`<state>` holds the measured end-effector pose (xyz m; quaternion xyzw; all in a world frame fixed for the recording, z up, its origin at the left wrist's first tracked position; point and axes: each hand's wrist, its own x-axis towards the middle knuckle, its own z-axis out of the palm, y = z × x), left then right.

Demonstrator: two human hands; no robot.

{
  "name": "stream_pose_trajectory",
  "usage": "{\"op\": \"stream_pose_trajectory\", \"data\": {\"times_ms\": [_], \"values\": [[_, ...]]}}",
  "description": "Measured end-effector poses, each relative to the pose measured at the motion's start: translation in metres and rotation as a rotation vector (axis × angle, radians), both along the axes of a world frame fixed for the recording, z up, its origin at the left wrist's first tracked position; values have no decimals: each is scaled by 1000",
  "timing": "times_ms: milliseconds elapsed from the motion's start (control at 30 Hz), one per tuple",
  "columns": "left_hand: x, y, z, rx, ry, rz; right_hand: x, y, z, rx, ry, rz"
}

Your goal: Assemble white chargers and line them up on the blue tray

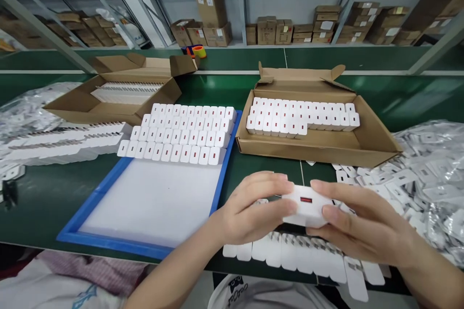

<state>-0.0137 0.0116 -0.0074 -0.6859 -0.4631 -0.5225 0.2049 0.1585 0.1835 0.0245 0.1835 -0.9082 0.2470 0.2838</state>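
Observation:
Between my two hands is a white USB charger [309, 208], its red port facing me. My left hand [253, 205] pinches its left side with thumb and fingers. On the opposite side, my right hand [366, 224] grips it, fingertips on the top and lower edge. Below them, along the front table edge, lies a row of white charger pieces with metal prongs [300, 253]. An open cardboard box [326, 147] stands just behind my hands, partly filled with rows of upright chargers [277, 118].
Left of my hands lies a blue-rimmed white tray [145, 203] with several rows of chargers [181, 130] at its back. Another open box [119, 111] stands behind it. Loose white parts and plastic bags [431, 188] heap at right. Shelves hold cartons [266, 30].

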Motion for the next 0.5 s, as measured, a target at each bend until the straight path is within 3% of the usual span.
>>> {"op": "stream_pose_trajectory", "data": {"times_ms": [100, 200, 267, 367, 500], "values": [[-1, 3, -2, 89, 88, 133, 1, -1, -2, -87, -23, 38], [-1, 7, -7, 216, 164, 215, 2, -2, -1, -454, -86, 11], [-1, 9, -10, 279, 198, 228, 2, -4, 2, -637, -280, -36], [-1, 11, -13, 304, 234, 205, 0, -7, 5, -778, -632, -4], [-3, 9, -13, 259, 284, 195, -3, -10, 6, -940, -724, 51]]}}
